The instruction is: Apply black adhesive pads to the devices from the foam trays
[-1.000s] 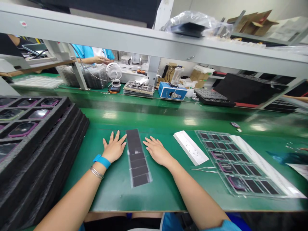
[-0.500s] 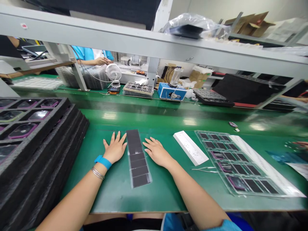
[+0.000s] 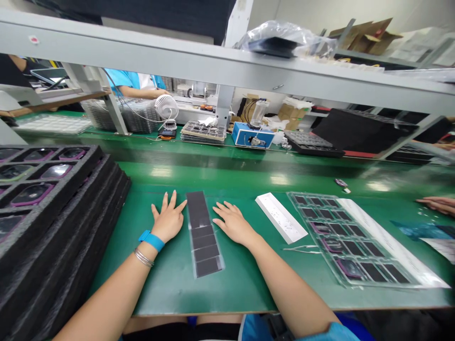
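Observation:
Both my hands lie flat on the green mat, fingers spread, holding nothing. My left hand [image 3: 169, 219], with a blue band and a bangle on the wrist, rests just left of a clear strip carrying dark rectangular pieces [image 3: 202, 233]. My right hand [image 3: 232, 221] rests just right of the same strip, fingertips near its edge. The strip runs lengthwise between the two hands.
Stacked black foam trays [image 3: 53, 208] with purple-rimmed parts stand at the left. A white strip [image 3: 280, 218], tweezers [image 3: 302, 249] and a clear tray of dark parts [image 3: 341, 239] lie to the right. Another person's hand [image 3: 437, 204] shows at the far right. A conveyor and shelf run beyond.
My hands stay flat beside the strip. Another person's hand has come into view at the far right edge.

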The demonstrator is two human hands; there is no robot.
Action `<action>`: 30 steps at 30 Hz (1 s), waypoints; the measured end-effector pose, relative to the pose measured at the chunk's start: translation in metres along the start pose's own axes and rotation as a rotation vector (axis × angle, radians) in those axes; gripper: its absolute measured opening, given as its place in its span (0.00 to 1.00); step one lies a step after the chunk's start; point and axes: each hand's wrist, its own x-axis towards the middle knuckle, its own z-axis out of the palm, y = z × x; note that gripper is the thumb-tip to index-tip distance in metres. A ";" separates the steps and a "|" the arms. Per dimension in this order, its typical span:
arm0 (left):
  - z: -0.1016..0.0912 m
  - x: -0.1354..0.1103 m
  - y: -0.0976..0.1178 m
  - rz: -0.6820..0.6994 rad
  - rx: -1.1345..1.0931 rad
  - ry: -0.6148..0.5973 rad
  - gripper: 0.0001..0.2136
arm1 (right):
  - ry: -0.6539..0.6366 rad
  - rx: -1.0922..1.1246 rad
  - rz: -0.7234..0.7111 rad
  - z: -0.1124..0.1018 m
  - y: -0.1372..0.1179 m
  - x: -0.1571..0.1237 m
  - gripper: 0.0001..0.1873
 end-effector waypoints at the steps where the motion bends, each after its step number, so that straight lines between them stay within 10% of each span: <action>1: 0.000 0.000 0.000 0.000 -0.003 0.003 0.24 | 0.003 0.002 0.002 0.000 0.000 0.000 0.27; 30: -0.003 0.001 0.000 -0.011 -0.045 -0.011 0.22 | -0.003 0.020 -0.007 -0.003 -0.001 0.000 0.26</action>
